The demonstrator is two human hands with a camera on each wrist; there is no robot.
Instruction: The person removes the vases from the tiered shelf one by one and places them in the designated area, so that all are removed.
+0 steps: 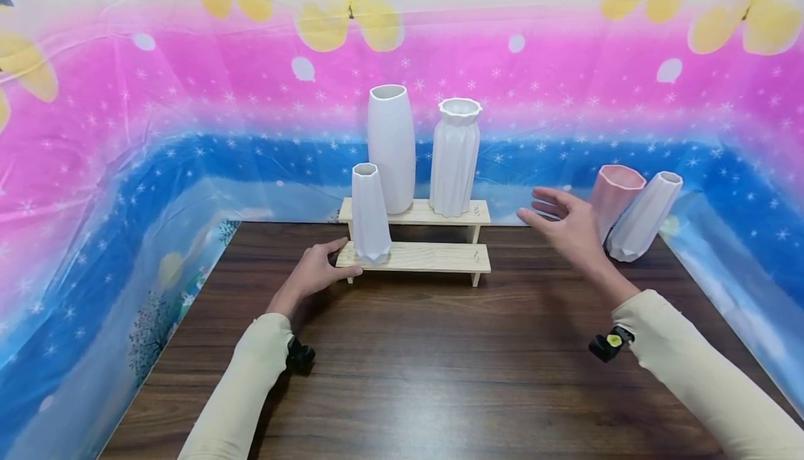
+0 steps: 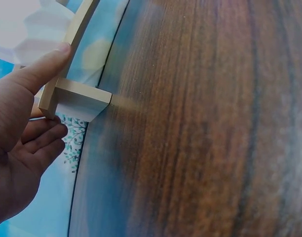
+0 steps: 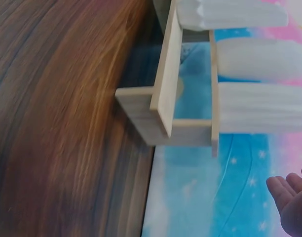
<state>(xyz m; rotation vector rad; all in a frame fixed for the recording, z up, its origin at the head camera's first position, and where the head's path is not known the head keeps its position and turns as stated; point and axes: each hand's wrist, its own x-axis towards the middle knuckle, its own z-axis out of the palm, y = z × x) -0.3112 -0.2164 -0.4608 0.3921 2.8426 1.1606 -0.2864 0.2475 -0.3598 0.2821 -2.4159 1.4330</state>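
Stand (image 1: 433, 257) bore three vases (image 1: 392, 153); left hand (image 1: 316, 269) gripped left end; right hand (image 1: 570, 226), loosely spread, hung right of it.

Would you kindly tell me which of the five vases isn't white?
The pink vase, near the right hand and beside a slim white vase; the other four are all white.

From here I count four white vases (image 1: 392, 146) (image 1: 455, 160) (image 1: 370, 217) (image 1: 645, 216), one pink vase (image 1: 612, 198), one wooden stand (image 1: 433, 257) with two shelves (image 1: 433, 257) (image 1: 421, 218), one table (image 1: 408, 376), two hands (image 1: 314, 270) (image 1: 568, 226), two sleeves (image 1: 232, 383) (image 1: 697, 369) and two black wrist cameras (image 1: 301, 357) (image 1: 606, 345).
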